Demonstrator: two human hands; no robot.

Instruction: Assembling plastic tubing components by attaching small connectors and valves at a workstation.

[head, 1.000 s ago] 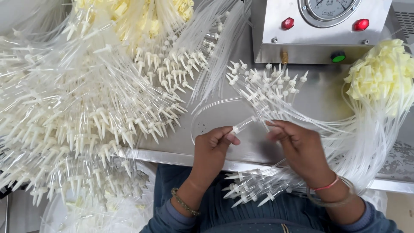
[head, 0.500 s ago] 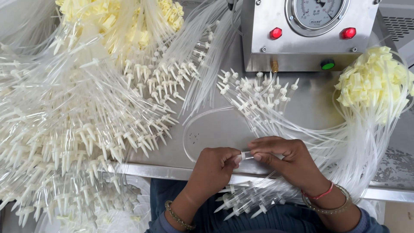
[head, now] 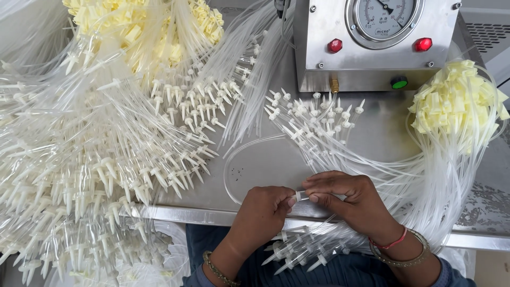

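Observation:
My left hand (head: 263,212) and my right hand (head: 350,199) meet at the front edge of a steel table (head: 265,159). Between their fingertips they pinch a small clear connector (head: 301,195) on the end of a thin clear tube (head: 234,159), which loops away to the left over the tabletop. My right wrist wears bangles and a red thread. Under my hands, over my lap, lies a bunch of tubes with white spike ends (head: 297,252).
A huge pile of clear tubes with white spike connectors (head: 106,159) covers the left side. Another fan of spike-tipped tubes (head: 313,119) lies mid-table. Yellow clamp bundles sit at top left (head: 143,26) and right (head: 457,101). A steel box with a gauge (head: 374,42) stands behind.
My hands have come together: a second ago they were apart with a spike end between them, now both pinch the small connector. The view has shifted slightly downward.

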